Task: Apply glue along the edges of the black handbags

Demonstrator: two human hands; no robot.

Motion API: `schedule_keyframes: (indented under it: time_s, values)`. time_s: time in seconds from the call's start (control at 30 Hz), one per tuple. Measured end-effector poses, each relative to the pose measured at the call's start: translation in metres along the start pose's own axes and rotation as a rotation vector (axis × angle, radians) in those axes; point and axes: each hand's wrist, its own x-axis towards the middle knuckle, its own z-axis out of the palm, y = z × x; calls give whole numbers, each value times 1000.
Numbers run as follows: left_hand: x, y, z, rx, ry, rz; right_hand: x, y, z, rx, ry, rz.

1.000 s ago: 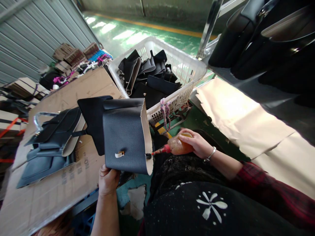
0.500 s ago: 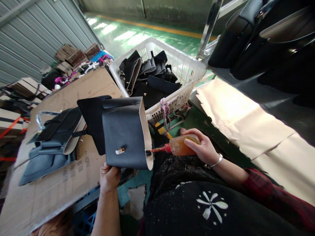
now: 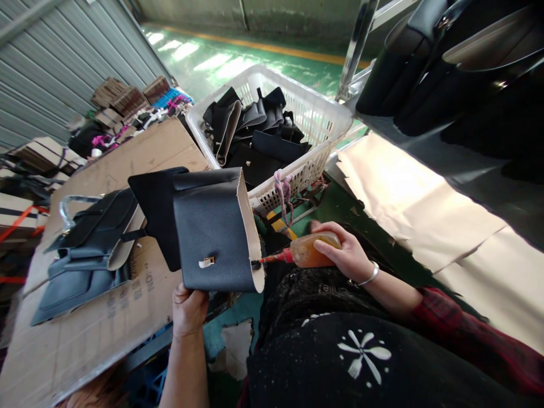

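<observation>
Above green floor (image 3: 216, 61), black bag piece (image 3: 212, 232) extends beyond gripping left hand (image 3: 190, 309).

Our left hand (image 3: 190, 310) is closed in a grip at lower centre-left, forearm vertical from the bottom edge. Our right hand (image 3: 342, 249), right of centre, is wrapped with curled fingers, forearm angled toward lower right.
</observation>
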Motion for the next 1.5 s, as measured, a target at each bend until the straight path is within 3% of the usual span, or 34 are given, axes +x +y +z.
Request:
schedule_keyframes:
  time_s: [0.3, 0.57, 0.8, 0.97, 1.1, 1.23, 1.4, 1.5]
  values:
    - [1, -1, -1, -26, 4, -10, 1, 1, -2, 27, 45, 66]
    - [0, -1, 0, -28, -7, -31, -3, 3, 5, 102, -105, 191]
    - [0, -1, -1, -32, 4, -25, 0, 1, -1, 34, 26, 111]
    - [-1, 3, 5, -27, 19, -25, 0, 1, 2, 77, -66, 128]
    - [-1, 4, 7, -28, 25, -30, -2, 1, 2, 51, -3, 104]
    - [0, 3, 7, -31, 26, -27, -1, 3, 2, 55, -37, 90]
    - [-1, 2, 8, -40, 15, -11, 3, 8, 6, 67, 66, 77]
    - [-2, 1, 7, -38, 5, -12, 2, 9, 7, 83, 16, 115]
